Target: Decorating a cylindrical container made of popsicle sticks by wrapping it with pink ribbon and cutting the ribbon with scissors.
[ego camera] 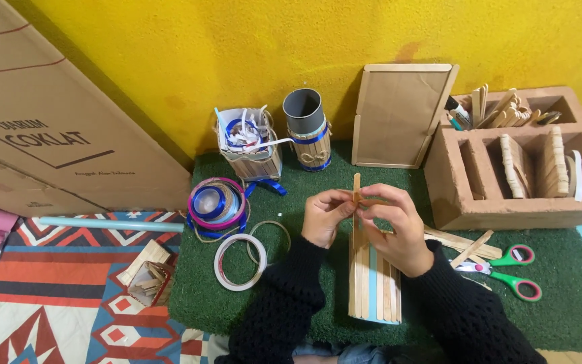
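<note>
**Head view: one stick pinched above the row of sticks**

Head view, centre of the frame: you hold a single wooden craft stick (356,187) upright between both hands. Your left hand (326,214) pinches it from the left with fingertips closed on it; your right hand (395,226) closes on it from the right, thumb and forefinger narrow around the same stick. Just below, in the lower centre, lies a row of craft sticks (374,276) set side by side on a pale blue backing, long edges touching, on the green turf mat (560,303).

By my reading you are at the step of adding a stick to that row. The next move calls for lowering it flat and parallel to the others, flush with its neighbour.

To the right of the row lie loose sticks (463,241) and green-handled scissors (510,269). Left of centre are a tape ring (239,261) and spools of blue ribbon (215,202). Above, in the upper centre, stand a stick-clad holder full of scraps (250,145) and a grey tube trimmed with sticks and twine (308,131), then a framed board (399,114) leaning on the yellow wall. At upper right a compartmented block (506,195) holds more sticks. Cardboard boxes (55,128) fill the upper left.
</note>
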